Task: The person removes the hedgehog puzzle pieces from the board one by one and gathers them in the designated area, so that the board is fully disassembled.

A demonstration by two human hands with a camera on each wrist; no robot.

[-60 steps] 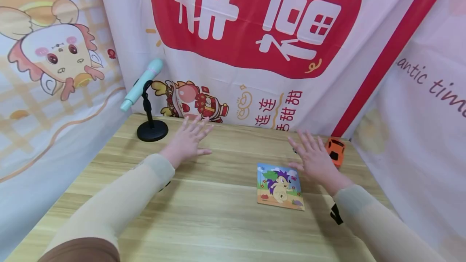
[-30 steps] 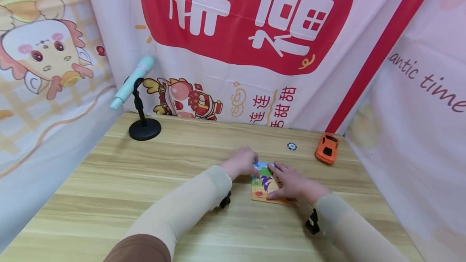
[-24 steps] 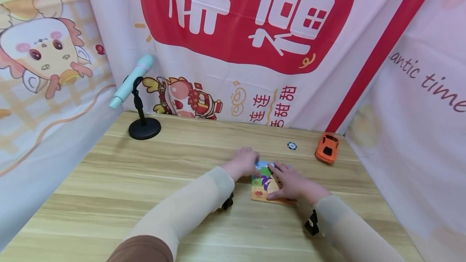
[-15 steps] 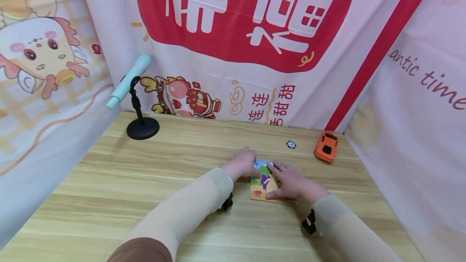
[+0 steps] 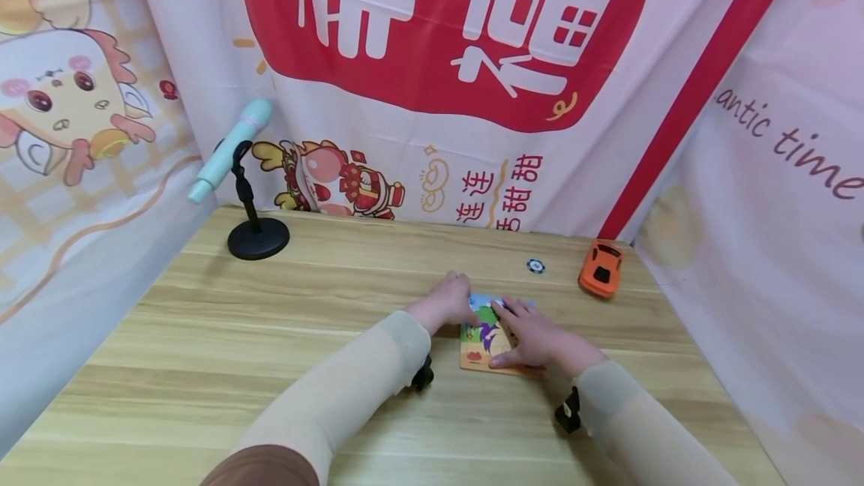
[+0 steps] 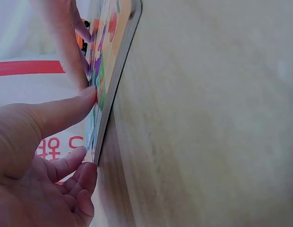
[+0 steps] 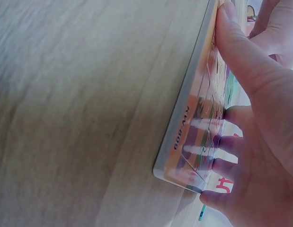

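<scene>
A small picture puzzle board (image 5: pixel 475 341) with a cartoon hedgehog lies flat on the wooden table (image 5: pixel 270 336), right of centre. My left hand (image 5: pixel 451 302) is at its far left corner. In the left wrist view the left hand (image 6: pixel 84 137) has its thumb (image 6: pixel 87 97) on the board's (image 6: pixel 102 80) top face and its fingers curled at the edge. My right hand (image 5: pixel 533 336) lies over the picture. In the right wrist view the right hand (image 7: pixel 231 85) rests thumb and fingertips (image 7: pixel 221 142) on the board's (image 7: pixel 184 127) face.
An orange toy car (image 5: pixel 599 268) and a small black disc (image 5: pixel 535 266) sit at the back right. At the back left stands a mint microphone (image 5: pixel 232 145) on a black round stand (image 5: pixel 259 238). Printed cloth banners wall in three sides.
Two seconds ago both hands hovered spread and apart; they have come together on the puzzle board. Over the last second they have barely moved, and the board stays flat.
</scene>
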